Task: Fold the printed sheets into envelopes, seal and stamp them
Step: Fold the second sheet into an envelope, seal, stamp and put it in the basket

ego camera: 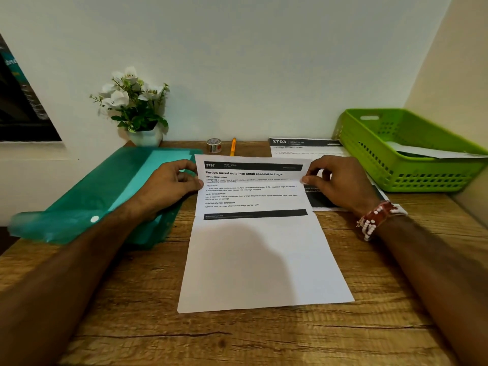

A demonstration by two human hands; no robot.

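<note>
L hand (pixel 174 180) + R hand (pixel 340 183) each pinch a far side edge of printed sheet (pixel 258 260) | sheet flat at centre of desk (pixel 237 339), top end lifted | prog: looks like 1st fold only; sealing + stamping left, tape roll (pixel 214 145) at back

Wooden table (pixel 237 339) with sheet (pixel 258 260), folder (pixel 87 207), basket (pixel 422 180)
</note>
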